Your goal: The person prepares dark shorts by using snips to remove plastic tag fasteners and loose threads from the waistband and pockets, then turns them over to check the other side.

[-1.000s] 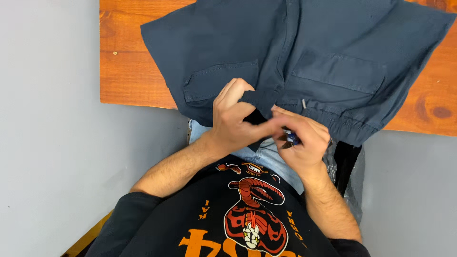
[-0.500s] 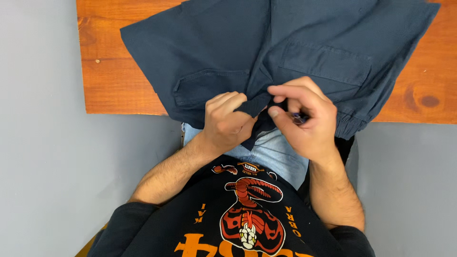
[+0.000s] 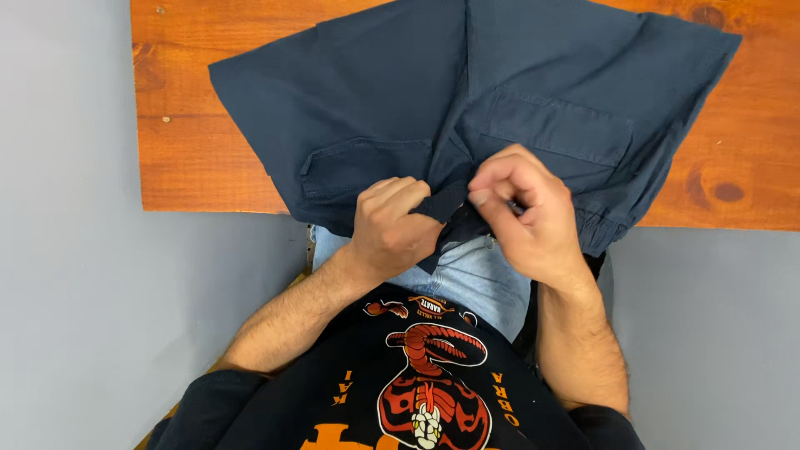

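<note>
Navy trousers (image 3: 500,108) lie spread flat across a wooden tabletop (image 3: 192,100), waistband end toward the person and hanging just over the near edge. Two back pockets face up, one on each side of the centre seam. The table's orange-brown boards show on both sides of the cloth, against a grey floor (image 3: 75,292). Below the edge are the person's light blue jeans (image 3: 475,279) and a black shirt (image 3: 417,392) printed in red and orange. The left hand (image 3: 392,229) is curled closed, gripping a fold of the waistband at its middle. The right hand (image 3: 525,212) touches it from the other side, thumb and forefinger pinched on the same bunched fabric; something small may sit between those fingers, but it is too hidden to tell.
</note>
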